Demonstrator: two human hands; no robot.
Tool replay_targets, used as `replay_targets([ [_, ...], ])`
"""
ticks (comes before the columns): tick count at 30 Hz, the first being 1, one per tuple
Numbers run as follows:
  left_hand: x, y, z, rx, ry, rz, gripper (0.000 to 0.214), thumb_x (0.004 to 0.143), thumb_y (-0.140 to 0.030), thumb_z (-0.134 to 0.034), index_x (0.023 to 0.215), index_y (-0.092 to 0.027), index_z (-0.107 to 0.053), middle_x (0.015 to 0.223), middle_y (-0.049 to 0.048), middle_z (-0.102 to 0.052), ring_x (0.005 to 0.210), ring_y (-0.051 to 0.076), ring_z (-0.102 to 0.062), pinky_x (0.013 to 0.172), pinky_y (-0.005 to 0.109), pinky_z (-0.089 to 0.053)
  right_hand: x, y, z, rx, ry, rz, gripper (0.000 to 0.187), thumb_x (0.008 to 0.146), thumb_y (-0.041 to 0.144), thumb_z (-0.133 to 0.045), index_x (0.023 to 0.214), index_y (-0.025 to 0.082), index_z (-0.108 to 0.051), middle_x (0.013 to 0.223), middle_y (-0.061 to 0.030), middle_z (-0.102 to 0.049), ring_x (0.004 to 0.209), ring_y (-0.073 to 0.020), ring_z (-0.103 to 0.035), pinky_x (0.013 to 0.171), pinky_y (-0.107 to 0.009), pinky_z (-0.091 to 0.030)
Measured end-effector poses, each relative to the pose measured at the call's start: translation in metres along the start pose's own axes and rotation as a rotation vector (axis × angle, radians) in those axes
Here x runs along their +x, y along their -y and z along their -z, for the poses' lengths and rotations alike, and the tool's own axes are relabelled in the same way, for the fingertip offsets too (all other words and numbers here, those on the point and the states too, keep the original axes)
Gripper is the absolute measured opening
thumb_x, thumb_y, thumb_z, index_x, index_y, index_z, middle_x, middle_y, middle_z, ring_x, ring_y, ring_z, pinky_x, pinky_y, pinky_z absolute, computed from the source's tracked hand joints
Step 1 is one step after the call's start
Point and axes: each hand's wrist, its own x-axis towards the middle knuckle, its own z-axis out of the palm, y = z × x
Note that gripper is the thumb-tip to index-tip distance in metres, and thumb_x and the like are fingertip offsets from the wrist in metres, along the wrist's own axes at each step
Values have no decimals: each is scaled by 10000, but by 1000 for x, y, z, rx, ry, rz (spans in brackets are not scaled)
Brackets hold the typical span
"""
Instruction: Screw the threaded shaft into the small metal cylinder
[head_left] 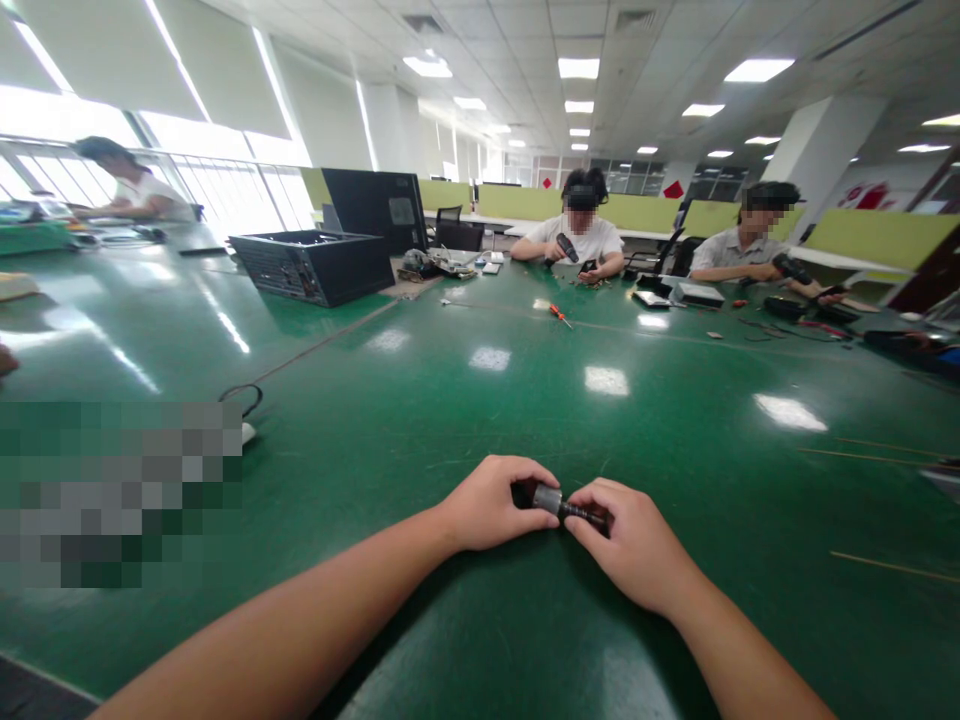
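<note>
Silvery metal shows between the thumb and fingers of your left hand [487,505]: you are pinching a short cylinder [548,499] there, with its far end hidden inside your curled grip. Your right hand [634,545] pinches a dark ribbed rod [579,514] between thumb and forefinger, and the rest of that rod disappears under your palm.

The relation that matters is the line these two pieces share. The cylinder lies to the left and the rod to the right, roughly end to end, meeting in the narrow gap between your thumbs. Their common long axis runs across your body rather than away from you, slanting so that the right end sits a little nearer to you than the left. Neither hand is nearer to the pair as a whole; each has its own end. Any twist or pull, as I judge it, would have to follow that slanted line, or the slim rod could bind at the joint.

You cannot tell from here whether the rod is seated in the cylinder or only touching its face. Both pieces are over the green tabletop [390,420], directly in front of you; whether your hands rest on it is unclear.
</note>
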Motion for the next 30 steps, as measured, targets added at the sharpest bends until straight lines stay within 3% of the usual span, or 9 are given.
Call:
replay_targets([
  [30,1,-1,1,-24,-12,12,309,729,-287,-817,1002,-173,-726,881,27,-738,795,183,-666,728,270,-491,-2,3,7,-28,-25,15,98,844,206,-626,882,212,-716,807,-21,-655,733,-178,-601,661,-290,-431],
])
